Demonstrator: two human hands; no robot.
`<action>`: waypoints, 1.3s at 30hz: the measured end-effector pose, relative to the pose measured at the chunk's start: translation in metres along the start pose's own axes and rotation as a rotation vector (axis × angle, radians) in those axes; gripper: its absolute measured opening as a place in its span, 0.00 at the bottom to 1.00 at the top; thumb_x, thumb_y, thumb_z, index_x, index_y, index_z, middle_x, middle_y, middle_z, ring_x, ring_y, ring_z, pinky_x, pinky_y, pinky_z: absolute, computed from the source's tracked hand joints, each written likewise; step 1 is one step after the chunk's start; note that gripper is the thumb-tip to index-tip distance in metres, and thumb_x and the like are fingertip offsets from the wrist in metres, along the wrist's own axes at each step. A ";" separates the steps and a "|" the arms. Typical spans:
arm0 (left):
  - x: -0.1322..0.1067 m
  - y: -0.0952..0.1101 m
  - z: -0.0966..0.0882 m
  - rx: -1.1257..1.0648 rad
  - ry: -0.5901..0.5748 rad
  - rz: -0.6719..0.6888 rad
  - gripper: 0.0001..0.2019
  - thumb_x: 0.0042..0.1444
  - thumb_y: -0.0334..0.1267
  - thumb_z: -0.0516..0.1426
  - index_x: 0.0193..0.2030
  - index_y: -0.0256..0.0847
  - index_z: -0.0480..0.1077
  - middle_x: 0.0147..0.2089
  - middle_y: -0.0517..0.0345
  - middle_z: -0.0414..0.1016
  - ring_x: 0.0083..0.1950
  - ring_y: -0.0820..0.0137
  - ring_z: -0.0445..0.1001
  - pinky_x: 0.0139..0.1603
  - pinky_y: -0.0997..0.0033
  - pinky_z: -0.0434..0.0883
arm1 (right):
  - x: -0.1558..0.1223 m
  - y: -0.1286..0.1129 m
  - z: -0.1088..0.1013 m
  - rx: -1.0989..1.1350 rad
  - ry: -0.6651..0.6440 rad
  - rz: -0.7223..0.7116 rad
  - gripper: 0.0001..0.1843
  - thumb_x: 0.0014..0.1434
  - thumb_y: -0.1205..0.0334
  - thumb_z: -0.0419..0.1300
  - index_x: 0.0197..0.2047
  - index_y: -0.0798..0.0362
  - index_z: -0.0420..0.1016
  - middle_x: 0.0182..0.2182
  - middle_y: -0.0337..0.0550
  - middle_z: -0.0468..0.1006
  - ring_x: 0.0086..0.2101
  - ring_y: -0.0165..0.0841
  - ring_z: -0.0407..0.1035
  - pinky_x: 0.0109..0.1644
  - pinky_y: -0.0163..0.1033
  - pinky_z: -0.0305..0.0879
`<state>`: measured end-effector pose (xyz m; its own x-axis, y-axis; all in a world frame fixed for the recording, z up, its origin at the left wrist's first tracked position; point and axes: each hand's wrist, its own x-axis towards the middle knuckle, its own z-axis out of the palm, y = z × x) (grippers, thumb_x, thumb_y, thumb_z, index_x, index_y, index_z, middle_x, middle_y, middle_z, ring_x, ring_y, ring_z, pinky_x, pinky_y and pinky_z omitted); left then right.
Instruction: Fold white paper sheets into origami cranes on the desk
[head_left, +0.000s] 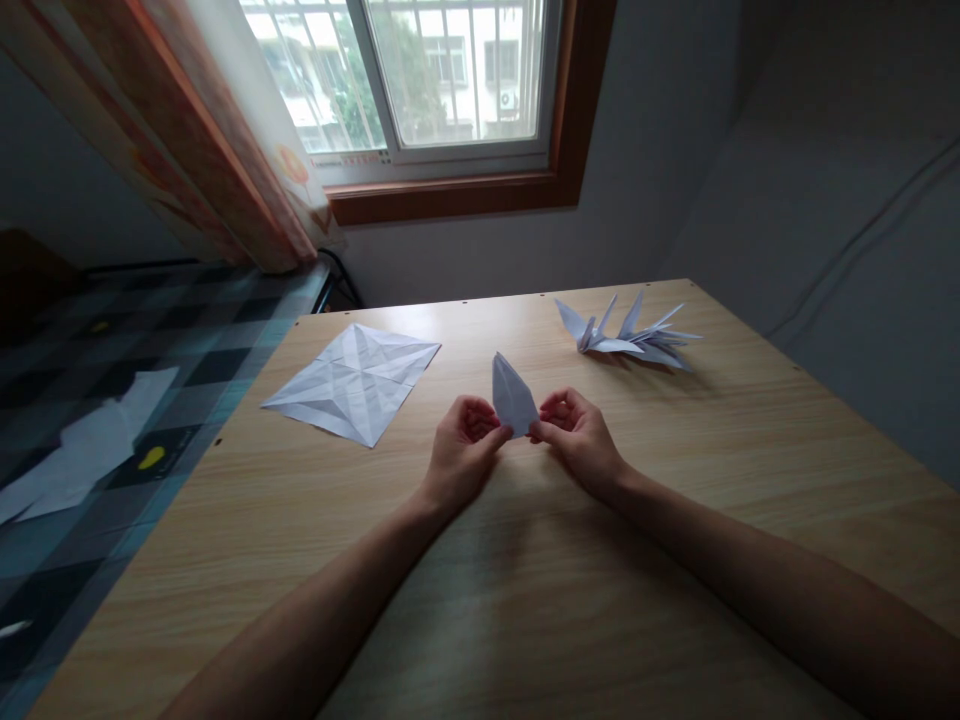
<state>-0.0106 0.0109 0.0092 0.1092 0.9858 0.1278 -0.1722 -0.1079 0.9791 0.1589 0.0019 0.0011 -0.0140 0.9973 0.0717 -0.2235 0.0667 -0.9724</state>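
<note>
A small folded white paper piece (513,395) stands upright with its tip pointing up, just above the wooden table (525,560). My left hand (465,450) pinches its lower left corner with closed fingers. My right hand (574,435) pinches its lower right corner, fingers curled. Both hands rest near the middle of the table. A creased square sheet of white paper (354,382) lies flat to the left of my hands. Several finished folded paper birds (634,335) lie in a bunch at the far right.
A bed with a dark checked cover (112,400) stands left of the table, with white paper pieces (82,445) on it. A window (427,80) with a patterned curtain (225,150) is behind. A grey wall runs along the right side.
</note>
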 end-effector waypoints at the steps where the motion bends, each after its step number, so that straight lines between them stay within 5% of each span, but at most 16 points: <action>1: 0.000 -0.001 0.000 -0.026 -0.004 -0.011 0.17 0.42 0.33 0.68 0.35 0.39 0.65 0.28 0.64 0.73 0.30 0.75 0.73 0.35 0.76 0.70 | 0.000 0.000 0.001 0.021 0.007 0.006 0.21 0.43 0.55 0.72 0.32 0.50 0.63 0.24 0.33 0.72 0.25 0.30 0.71 0.33 0.38 0.71; 9: 0.000 0.004 0.002 -0.012 -0.033 -0.023 0.16 0.43 0.32 0.67 0.38 0.37 0.68 0.29 0.61 0.75 0.31 0.74 0.75 0.36 0.74 0.71 | -0.005 0.001 0.003 -0.077 0.008 -0.067 0.21 0.47 0.52 0.70 0.36 0.49 0.64 0.26 0.35 0.72 0.28 0.32 0.72 0.35 0.39 0.71; 19: -0.002 0.004 0.004 -0.056 -0.092 0.065 0.18 0.46 0.33 0.67 0.38 0.40 0.62 0.36 0.60 0.76 0.38 0.73 0.76 0.41 0.73 0.72 | -0.016 -0.003 0.003 -0.440 0.052 -0.374 0.07 0.56 0.60 0.63 0.35 0.49 0.68 0.29 0.39 0.75 0.30 0.33 0.72 0.38 0.40 0.72; 28: -0.005 0.003 0.004 -0.012 0.007 0.134 0.22 0.43 0.33 0.69 0.37 0.42 0.59 0.34 0.65 0.71 0.34 0.74 0.74 0.38 0.72 0.71 | -0.015 0.000 0.001 -0.455 0.020 -0.322 0.09 0.56 0.59 0.65 0.33 0.50 0.67 0.27 0.38 0.74 0.30 0.33 0.71 0.37 0.39 0.71; 34: -0.011 -0.003 -0.001 0.291 0.070 0.343 0.14 0.47 0.31 0.65 0.35 0.41 0.64 0.32 0.63 0.71 0.31 0.75 0.70 0.34 0.74 0.70 | -0.011 0.000 0.000 -0.273 -0.091 -0.233 0.10 0.56 0.58 0.65 0.36 0.50 0.68 0.33 0.39 0.74 0.34 0.33 0.73 0.40 0.39 0.71; 39: -0.015 0.002 0.000 0.591 0.017 0.690 0.09 0.51 0.28 0.62 0.35 0.41 0.64 0.32 0.62 0.73 0.30 0.76 0.69 0.31 0.77 0.68 | -0.008 0.004 -0.001 -0.111 -0.130 -0.243 0.13 0.55 0.58 0.67 0.39 0.49 0.67 0.35 0.39 0.75 0.36 0.34 0.74 0.42 0.41 0.71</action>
<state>-0.0127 -0.0044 0.0090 0.1527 0.6788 0.7183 0.3368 -0.7190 0.6079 0.1591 -0.0059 -0.0040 -0.0996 0.9402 0.3258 -0.1274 0.3127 -0.9413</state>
